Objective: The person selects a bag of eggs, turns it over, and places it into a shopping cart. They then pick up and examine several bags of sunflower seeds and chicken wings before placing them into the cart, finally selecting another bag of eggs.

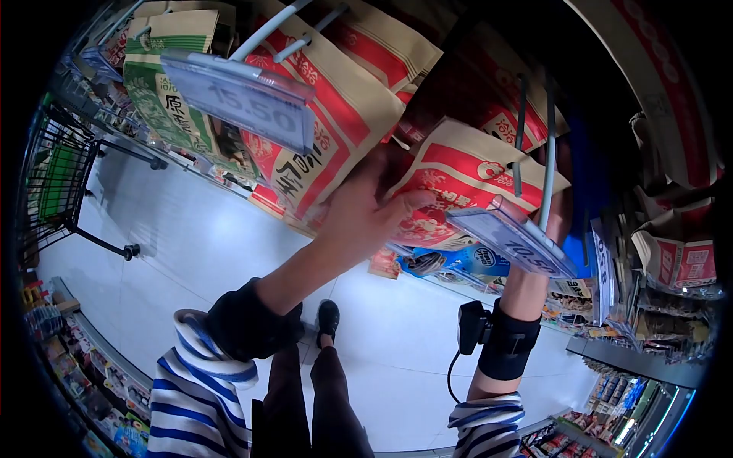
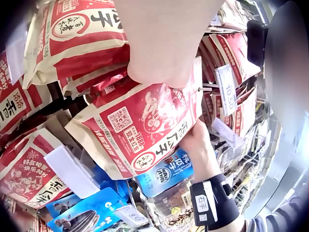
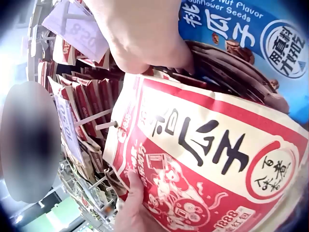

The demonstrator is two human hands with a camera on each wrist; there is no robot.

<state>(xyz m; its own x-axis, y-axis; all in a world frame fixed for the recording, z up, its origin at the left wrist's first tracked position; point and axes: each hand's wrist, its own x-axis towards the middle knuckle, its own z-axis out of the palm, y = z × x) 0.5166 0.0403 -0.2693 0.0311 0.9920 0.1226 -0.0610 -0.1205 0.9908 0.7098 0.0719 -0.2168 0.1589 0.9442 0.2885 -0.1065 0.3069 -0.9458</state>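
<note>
Left hand (image 1: 366, 208): thumb laid across the front of the red-and-cream bag (image 1: 466, 172), remaining fingers running behind its edge; the hand is part-closed and pinches the bag. Right hand (image 2: 195, 140): positioned at the opposite edge of the same bag, fingers passing behind it; how far they close cannot be told. A black band (image 1: 511, 340) encircles the right wrist.

Clock directions below are read in the head view, with the held bag as dial centre. The bag is tilted, between the two hands; a hook (image 1: 520, 122) meets its top edge at 2 o'clock. A 10.50 price tag (image 1: 508, 233) overlaps the bag at 4 o'clock. A blue bag (image 1: 489, 259) is located just beyond, between 5 and 6 o'clock. A larger red bag (image 1: 343, 99) hangs at 10 o'clock, near the left hand. A 15.50 price tag (image 1: 252, 107) stands in front of it. Further out, between 9 and 10 o'clock, hangs a green bag (image 1: 145, 84). A shopping cart (image 1: 61, 179) stands well apart at 9 o'clock on the pale floor (image 1: 427, 343).
</note>
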